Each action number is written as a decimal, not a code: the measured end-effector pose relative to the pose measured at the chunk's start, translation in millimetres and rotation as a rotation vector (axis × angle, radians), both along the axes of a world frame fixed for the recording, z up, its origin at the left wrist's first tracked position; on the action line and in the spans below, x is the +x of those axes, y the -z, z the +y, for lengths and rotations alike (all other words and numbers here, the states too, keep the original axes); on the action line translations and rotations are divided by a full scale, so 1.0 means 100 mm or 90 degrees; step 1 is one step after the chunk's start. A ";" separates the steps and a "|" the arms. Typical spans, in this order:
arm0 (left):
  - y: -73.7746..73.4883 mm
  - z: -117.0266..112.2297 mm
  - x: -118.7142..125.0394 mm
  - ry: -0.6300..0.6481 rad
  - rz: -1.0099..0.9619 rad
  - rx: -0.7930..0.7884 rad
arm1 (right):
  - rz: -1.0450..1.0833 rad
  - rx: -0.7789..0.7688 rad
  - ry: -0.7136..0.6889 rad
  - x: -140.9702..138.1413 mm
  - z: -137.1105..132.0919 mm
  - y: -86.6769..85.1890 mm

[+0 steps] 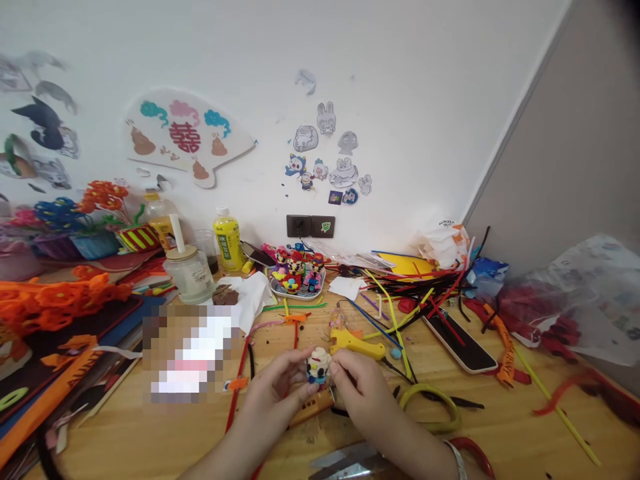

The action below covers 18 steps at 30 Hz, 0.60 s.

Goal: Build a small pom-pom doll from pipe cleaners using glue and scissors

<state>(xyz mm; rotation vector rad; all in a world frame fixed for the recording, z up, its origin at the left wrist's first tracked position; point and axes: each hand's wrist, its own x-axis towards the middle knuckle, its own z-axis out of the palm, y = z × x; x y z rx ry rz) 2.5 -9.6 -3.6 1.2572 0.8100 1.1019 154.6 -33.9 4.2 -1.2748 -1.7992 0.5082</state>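
Note:
A small doll-like figurine [317, 365], whitish on top with dark eyes and a blue lower part, is held upright above the table between my two hands. My left hand [279, 390] closes around its left side and base, thumb below and fingers behind. From the right, my right hand [361, 385] pinches at the figurine's edge; whether a tiny piece is in that pinch is hidden. Just beyond lies a yellow hot glue gun [356, 344]. Under my hands is a brown wooden-looking piece [314, 408], partly covered.
Scissors with olive handles [431, 405] lie right of my right forearm; larger scissor blades [345, 461] are nearer. A tray [278, 291] of colourful figurines stands at the back. Pipe cleaners [400, 327], a phone-like slab [463, 340], a jar [193, 277] and a bottle [229, 241] surround the work area.

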 end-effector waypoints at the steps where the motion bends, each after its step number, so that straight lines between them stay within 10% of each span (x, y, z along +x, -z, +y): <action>1: 0.00 0.00 0.00 0.001 0.012 0.008 | -0.005 0.000 0.000 0.00 0.00 0.00; 18: -0.03 0.02 0.01 -0.023 -0.030 -0.051 | -0.049 0.032 0.052 0.05 0.00 0.03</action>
